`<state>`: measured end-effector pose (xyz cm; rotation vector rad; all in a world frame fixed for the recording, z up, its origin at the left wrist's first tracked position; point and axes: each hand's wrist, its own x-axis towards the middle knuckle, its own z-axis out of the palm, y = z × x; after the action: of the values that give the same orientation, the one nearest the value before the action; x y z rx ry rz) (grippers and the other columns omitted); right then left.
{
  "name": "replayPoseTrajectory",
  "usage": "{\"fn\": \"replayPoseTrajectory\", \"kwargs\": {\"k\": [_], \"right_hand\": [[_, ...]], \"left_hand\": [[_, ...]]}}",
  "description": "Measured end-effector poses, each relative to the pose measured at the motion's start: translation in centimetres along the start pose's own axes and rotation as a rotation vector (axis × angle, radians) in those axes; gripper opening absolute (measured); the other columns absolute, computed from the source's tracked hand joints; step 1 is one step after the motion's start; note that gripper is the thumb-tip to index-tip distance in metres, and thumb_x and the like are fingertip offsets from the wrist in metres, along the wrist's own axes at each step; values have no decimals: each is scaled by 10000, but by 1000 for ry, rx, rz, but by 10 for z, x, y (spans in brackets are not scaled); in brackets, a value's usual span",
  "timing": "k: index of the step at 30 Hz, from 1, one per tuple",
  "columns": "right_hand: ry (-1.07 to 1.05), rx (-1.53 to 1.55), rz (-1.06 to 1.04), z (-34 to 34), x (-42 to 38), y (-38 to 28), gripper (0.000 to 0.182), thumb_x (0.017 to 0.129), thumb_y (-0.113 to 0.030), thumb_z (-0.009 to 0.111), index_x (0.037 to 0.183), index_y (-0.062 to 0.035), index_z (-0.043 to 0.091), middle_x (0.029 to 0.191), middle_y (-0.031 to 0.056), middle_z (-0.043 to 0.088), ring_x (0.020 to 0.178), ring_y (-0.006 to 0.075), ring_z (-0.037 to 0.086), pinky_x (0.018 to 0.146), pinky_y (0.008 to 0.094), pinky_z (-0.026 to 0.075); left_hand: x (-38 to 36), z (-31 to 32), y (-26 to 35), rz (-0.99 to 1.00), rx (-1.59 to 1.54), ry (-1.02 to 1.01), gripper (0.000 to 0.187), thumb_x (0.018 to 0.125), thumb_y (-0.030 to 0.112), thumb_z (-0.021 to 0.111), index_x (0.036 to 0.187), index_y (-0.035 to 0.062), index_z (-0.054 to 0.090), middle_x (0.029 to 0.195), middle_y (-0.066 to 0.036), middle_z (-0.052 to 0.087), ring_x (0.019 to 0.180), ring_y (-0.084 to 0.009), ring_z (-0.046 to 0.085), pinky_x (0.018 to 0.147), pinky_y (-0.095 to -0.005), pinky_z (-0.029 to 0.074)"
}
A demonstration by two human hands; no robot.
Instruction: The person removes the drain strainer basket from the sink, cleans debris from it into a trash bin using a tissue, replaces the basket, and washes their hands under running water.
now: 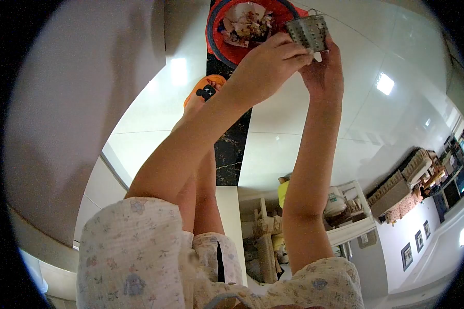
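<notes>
A small perforated metal sink strainer basket (309,34) with a wire loop on top is held up between both hands, beside the rim of a red bin. My left hand (276,62) has its fingers bent against the basket's lower left side. My right hand (326,69) supports it from below and from the right, with fingers along its side. What is inside the basket cannot be seen. Left of the hands, the bin (226,57) with a dark rim holds mixed food scraps and crumpled waste (247,23).
Below the bin, a foot wears an orange slipper (196,88) with a black ornament. A black marble strip (232,149) crosses the glossy pale floor (288,123). A large grey-brown panel (87,92) stands at left. Shelving (353,226) and seating (397,193) appear lower right.
</notes>
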<state>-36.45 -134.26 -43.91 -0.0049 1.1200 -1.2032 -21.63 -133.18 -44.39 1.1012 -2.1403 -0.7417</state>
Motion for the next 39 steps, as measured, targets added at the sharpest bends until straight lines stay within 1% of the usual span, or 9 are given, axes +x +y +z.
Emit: {"fn": "replayPoseTrajectory", "kwargs": {"k": [4,10,13,19,25,28,31,37,39], "right_hand": [[54,111,9,4,2,-11,475,867,-286,570,1262,-81,404,1267,212,399,1092,408,503,869,499,480],[10,143,47,11,2,-16,511,852,-242,598,1275,-76,364,1249,207,419,1155,385,462,899,506,463],[97,221,33,13,4,-8,493,850,-206,602,1258,-51,373,1192,195,467,1134,366,477,904,509,460],[55,293,45,15,-2,-3,469,847,-184,598,1239,-35,386,1181,199,456,1111,366,480,917,510,458],[69,276,6,11,-8,-6,509,834,-182,610,1245,-20,356,1184,225,446,1123,376,476,904,486,474],[58,258,-2,12,-9,-5,522,829,-192,617,1242,-16,349,1187,226,452,1122,384,479,910,476,472],[3,236,-4,9,-7,-4,522,825,-197,626,1231,-12,356,1169,219,476,1089,384,503,896,474,480],[38,109,-173,12,-12,0,469,828,-200,642,1188,-49,381,1125,183,510,1032,339,544,853,464,496],[7,57,-250,14,-13,2,427,865,-198,576,1190,-12,373,1159,203,468,1079,325,500,901,458,474]], "left_hand": [[-27,-2,-15,-120,16,-194,349,717,81,647,1063,128,635,1046,-36,614,1013,-241,549,923,-352,448],[-17,-24,-8,-179,-3,101,264,736,104,663,1000,105,663,992,-14,628,965,-192,547,851,-318,490],[2,-27,-1,-172,-60,222,279,733,62,669,1007,111,655,1026,-53,603,977,-250,559,870,-351,461],[13,-11,1,-50,7,165,303,723,67,680,1021,108,647,1011,-23,600,987,-205,544,868,-314,485],[-14,-7,-15,-178,68,9,236,770,102,653,1006,105,647,977,-39,607,972,-211,553,865,-332,481],[-11,-17,-8,-233,-37,116,195,790,110,643,984,100,647,967,-47,610,926,-214,568,833,-344,479],[3,-24,4,-322,-158,182,248,774,90,647,1021,106,641,1025,-100,629,968,-286,595,841,-369,485],[15,-23,23,-508,-350,230,211,798,86,619,1008,90,641,1010,-113,599,908,-244,605,813,-321,480],[13,-13,19,-531,-406,283,143,794,97,629,933,69,650,889,-73,542,821,-184,562,718,-294,457]]}}
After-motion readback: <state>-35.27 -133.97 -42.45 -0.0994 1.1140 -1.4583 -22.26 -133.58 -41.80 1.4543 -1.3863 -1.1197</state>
